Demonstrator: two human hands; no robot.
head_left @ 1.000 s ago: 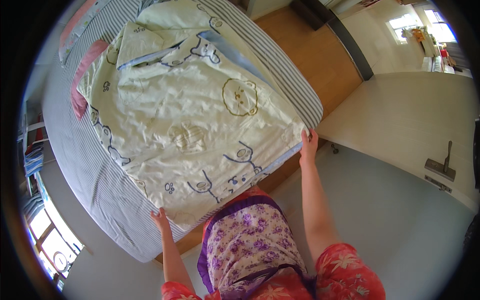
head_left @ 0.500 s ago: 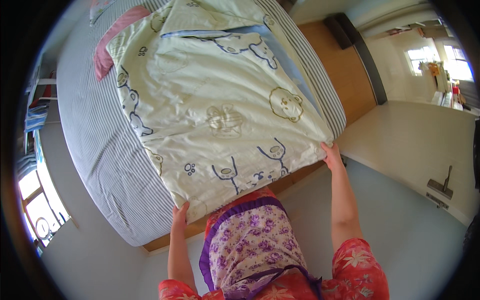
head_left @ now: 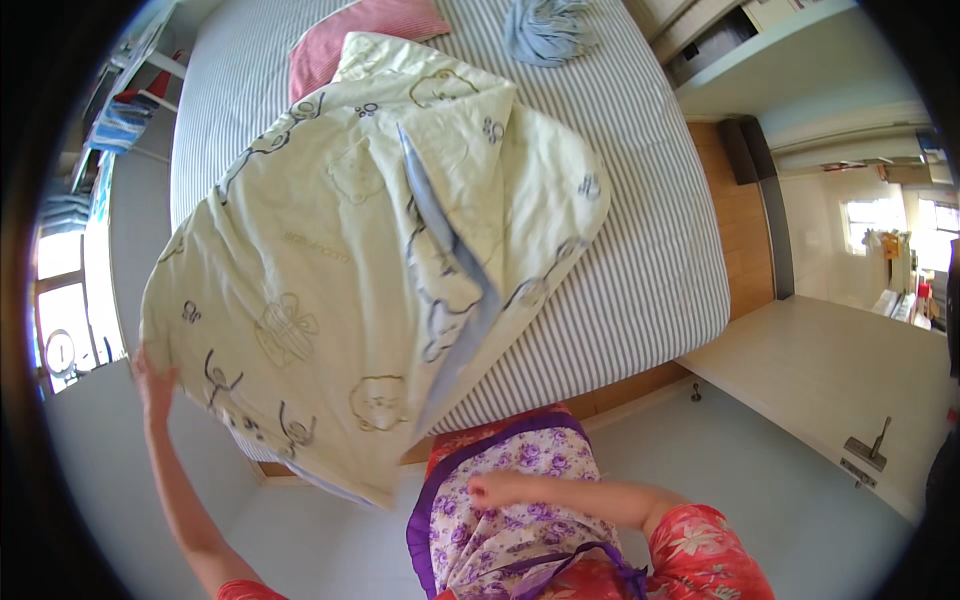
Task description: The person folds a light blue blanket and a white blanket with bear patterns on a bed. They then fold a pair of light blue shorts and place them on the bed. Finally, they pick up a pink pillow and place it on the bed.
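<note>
In the head view, we see a pale yellow cloth cover with bear drawings [head_left: 345,235], mostly on the left of a grey-and-white striped bed [head_left: 645,290]. Our left hand [head_left: 154,385] touches the cover's left edge; we cannot tell if it pinches. Our right hand [head_left: 495,490] is curled up before our purple-flowered white apron [head_left: 545,450].

Right hand [head_left: 492,490] off the cover [head_left: 345,245] — now swung leftward, askew

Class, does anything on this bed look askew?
Yes: the cover is slanted across the bed, with a corner past its near edge instead of lying square, and a blue-grey cloth lies bunched farther back.
</note>
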